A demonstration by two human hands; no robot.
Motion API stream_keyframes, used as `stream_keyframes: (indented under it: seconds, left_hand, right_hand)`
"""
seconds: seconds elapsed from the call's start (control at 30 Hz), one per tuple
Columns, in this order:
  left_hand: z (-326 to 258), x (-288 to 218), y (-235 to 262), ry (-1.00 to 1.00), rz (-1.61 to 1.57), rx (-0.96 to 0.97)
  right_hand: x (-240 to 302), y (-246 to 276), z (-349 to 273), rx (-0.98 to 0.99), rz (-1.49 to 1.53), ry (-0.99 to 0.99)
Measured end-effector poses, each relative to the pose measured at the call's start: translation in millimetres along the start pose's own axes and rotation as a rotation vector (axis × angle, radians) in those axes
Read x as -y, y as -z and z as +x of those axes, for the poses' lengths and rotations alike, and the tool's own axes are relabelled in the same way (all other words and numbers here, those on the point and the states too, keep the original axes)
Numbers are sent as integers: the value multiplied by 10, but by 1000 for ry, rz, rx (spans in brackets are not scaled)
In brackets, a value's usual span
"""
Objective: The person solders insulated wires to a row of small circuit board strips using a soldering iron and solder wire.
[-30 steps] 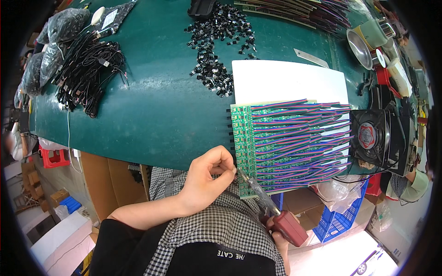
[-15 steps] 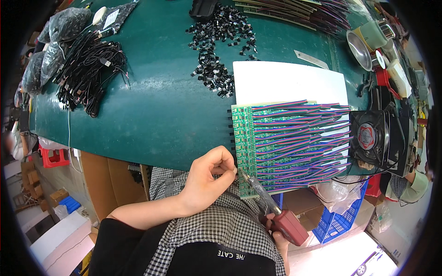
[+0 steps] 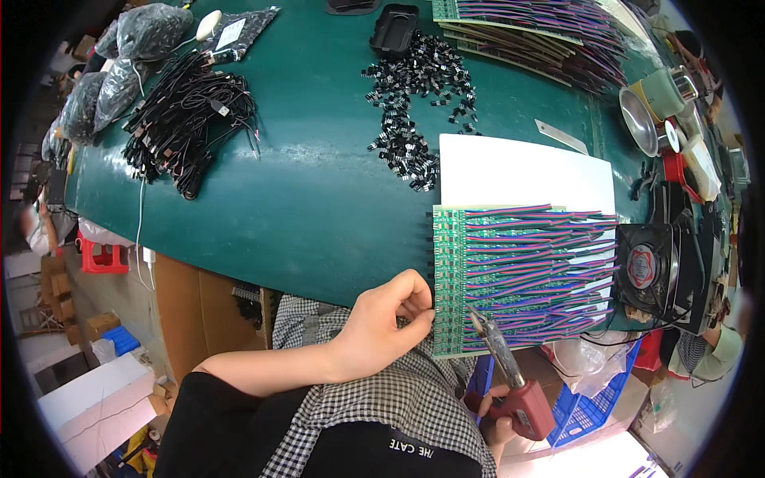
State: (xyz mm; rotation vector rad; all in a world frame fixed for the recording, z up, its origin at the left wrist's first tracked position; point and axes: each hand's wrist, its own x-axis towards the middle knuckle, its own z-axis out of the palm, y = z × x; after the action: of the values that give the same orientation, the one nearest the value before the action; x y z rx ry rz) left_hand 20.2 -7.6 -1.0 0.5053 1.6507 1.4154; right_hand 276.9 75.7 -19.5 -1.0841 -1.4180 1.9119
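At the near edge of the green table (image 3: 319, 207), the left hand (image 3: 382, 327) is closed in a pinch, its fingertips (image 3: 422, 319) touching the near left corner of a green circuit board (image 3: 450, 279) that overhangs the edge slightly. Rows of coloured wires (image 3: 542, 267) run from the board toward the right edge, lying partly over a white sheet (image 3: 518, 171). The right hand (image 3: 498, 422), mostly hidden below the table edge, is closed around the red handle of a soldering iron (image 3: 510, 374), whose metal tip rests at the board's near edge, just beside the left fingertips. Just beside the wire ends at the right edge stands a small black fan (image 3: 649, 267) with a red hub. Toward the middle of the table, beyond the white sheet, lies a scatter of small black parts (image 3: 418, 103), with a black tray (image 3: 396, 28) at the far edge. Well apart, near the far left corner, sit a heap of black cables (image 3: 187, 119) and some dark plastic bags (image 3: 119, 64). More boards with wires (image 3: 534, 32) are stacked at the far right corner, beside a metal bowl (image 3: 637, 119).
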Motion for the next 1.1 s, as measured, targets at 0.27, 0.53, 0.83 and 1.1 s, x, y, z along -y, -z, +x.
stream_keyframes:
  seconds: [0.27, 0.53, 0.83, 1.1]
  left_hand:
    - [808, -133, 834, -345, 649, -491]
    - [1141, -153, 1086, -454, 969, -449]
    - [703, -227, 1010, -141, 113, -305]
    - [156, -38, 598, 284, -398, 6]
  right_hand:
    - [-47, 18, 5, 9, 27, -3]
    - [-62, 20, -21, 8, 34, -3]
    - [-78, 27, -27, 4, 38, -29]
    - [-49, 46, -60, 73, 106, -4]
